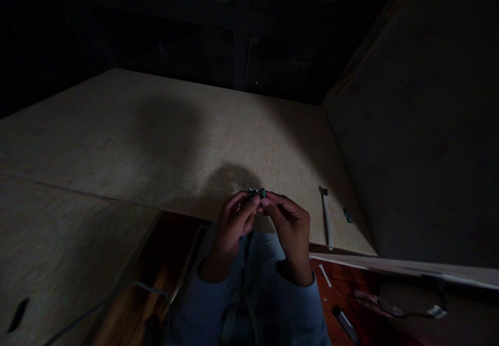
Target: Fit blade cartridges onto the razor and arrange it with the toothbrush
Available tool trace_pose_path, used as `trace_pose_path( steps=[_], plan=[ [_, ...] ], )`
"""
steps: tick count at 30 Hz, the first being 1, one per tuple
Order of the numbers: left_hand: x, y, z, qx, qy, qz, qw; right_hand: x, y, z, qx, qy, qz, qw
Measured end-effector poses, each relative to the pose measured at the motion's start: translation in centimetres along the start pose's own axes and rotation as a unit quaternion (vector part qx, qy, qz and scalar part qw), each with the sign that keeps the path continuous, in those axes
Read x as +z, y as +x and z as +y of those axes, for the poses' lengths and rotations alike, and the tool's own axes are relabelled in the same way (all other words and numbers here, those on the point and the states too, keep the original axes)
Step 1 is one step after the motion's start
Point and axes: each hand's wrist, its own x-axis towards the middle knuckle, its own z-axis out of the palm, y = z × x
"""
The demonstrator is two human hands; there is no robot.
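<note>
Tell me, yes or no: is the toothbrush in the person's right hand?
No: the toothbrush lies on the table, while the right hand and left hand together hold a small piece.

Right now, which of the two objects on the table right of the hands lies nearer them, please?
The long, pale-handled toothbrush; the small green piece lies farther from the right hand.

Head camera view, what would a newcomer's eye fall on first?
The left hand and right hand meet at lower centre, fingertips holding a small part. To their right, a brush lies on the pale table, with a green piece just beyond it.
</note>
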Motion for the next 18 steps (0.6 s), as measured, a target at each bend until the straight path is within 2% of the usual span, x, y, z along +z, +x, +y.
trace_pose_path(
  steps=[10, 18],
  plan=[
    [0.0, -0.3, -0.2, -0.023, -0.013, -0.07, 0.997, -0.8, -0.7, -0.5, -0.05, -0.081, -0.017, 0.995],
    [-0.1, -0.4, 0.3, -0.053, -0.059, -0.052, 0.996, -0.9, -0.6, -1.5, -0.134, -0.145, -0.087, 0.976]
  ],
)
